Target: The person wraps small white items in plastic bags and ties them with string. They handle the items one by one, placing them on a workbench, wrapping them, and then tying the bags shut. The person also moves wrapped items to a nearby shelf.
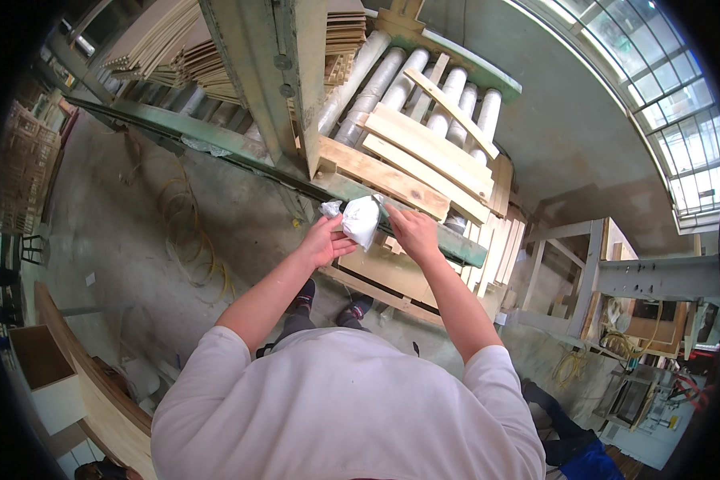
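A small white bag [361, 223], bulging and wrinkled, is held in front of me over the edge of the green roller frame. My left hand [326, 242] grips it from its left and lower side, thumb up and fingers under it. A crumpled clear plastic piece [330, 208] shows just above that thumb. At the bag's right upper edge is my right hand [414, 234], its fingers closed. A thin greyish edge shows by its fingertips; I cannot make out what it is.
Wooden boards [428, 152] lie across the rollers [372, 92] ahead. A steel post [284, 80] rises left of them, near stacked panels [156, 44]. A yellow hose [196, 228] lies on the floor at left. Another person's leg [556, 408] shows at lower right.
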Action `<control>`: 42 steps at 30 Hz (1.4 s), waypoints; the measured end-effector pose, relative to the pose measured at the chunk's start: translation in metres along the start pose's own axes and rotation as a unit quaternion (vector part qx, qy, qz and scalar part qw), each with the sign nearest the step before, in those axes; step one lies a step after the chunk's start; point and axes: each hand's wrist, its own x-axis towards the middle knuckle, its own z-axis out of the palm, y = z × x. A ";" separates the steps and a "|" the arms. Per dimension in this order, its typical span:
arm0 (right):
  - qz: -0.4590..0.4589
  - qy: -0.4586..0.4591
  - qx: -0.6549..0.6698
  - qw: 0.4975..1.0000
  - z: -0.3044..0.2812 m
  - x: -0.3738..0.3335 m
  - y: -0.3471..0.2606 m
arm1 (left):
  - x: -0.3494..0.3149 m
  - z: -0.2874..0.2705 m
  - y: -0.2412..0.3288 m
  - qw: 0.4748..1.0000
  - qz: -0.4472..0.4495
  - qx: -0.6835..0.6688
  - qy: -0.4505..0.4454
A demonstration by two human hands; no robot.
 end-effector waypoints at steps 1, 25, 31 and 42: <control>-0.001 -0.009 -0.005 1.000 0.002 0.000 0.001 | 0.000 0.001 0.000 1.000 0.004 0.003 -0.001; 0.002 -0.078 0.001 0.997 -0.003 -0.017 0.005 | 0.027 -0.001 -0.019 0.999 0.045 0.004 0.027; 0.033 -0.102 -0.006 0.994 -0.006 -0.029 0.002 | 0.032 0.003 -0.029 0.997 0.052 -0.054 0.018; 0.172 -0.119 0.072 0.975 -0.035 -0.064 0.009 | 0.052 -0.008 -0.045 0.973 0.165 -0.134 -0.094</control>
